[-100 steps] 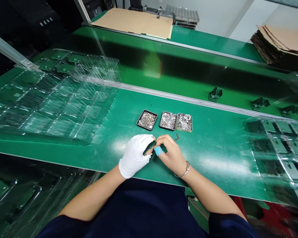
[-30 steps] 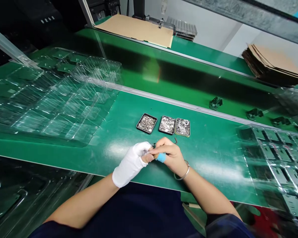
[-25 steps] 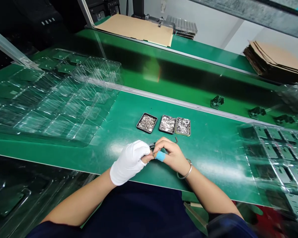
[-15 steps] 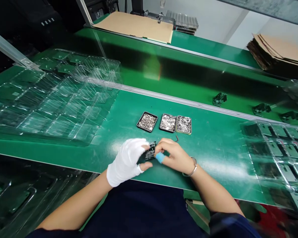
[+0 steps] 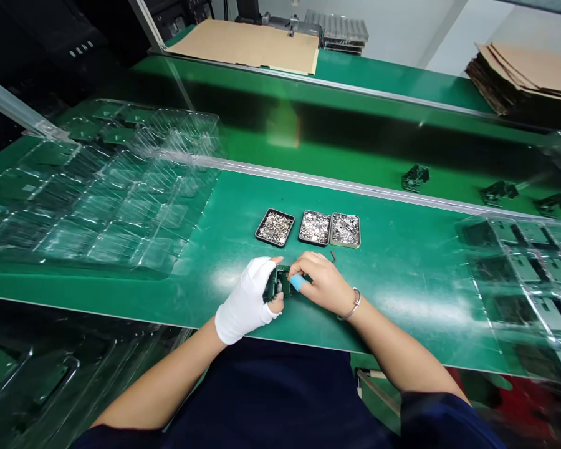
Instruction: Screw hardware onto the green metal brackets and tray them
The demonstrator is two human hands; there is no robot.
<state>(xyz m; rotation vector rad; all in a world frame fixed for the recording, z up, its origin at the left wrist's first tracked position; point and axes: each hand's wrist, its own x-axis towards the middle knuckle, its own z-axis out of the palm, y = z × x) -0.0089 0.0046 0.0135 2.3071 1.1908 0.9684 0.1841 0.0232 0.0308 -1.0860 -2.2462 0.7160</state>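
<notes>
The small dark green circuit-board assembly (image 5: 285, 282) is between my two hands, over the near part of the worktop (image 5: 402, 305). It looks like a little box with its open side toward me. My fingers cover a good part of it, so I cannot tell which way its long axis goes.

My left hand (image 5: 249, 302), in a white glove with some fingertips bare, is partly closed on the left side of the assembly: the thumb is at the near side, the other fingers go around the far left. I judge that this hand carries it. My right hand (image 5: 323, 284) comes from the right, with fingers bent and tips close together at the right edge. Whether they pinch this edge or some tiny part, I cannot tell. Blue tape (image 5: 297, 282) is around one finger.

So both hands are equally near, and the important relation, I think, is at this right edge, where my right fingertips meet the assembly.

Farther away, just beyond my right hand, lies a small reddish bent piece (image 5: 333, 255). Behind it stand the left parts tray (image 5: 257, 236), the middle parts tray (image 5: 300, 237) and the right parts tray (image 5: 359, 240).
</notes>
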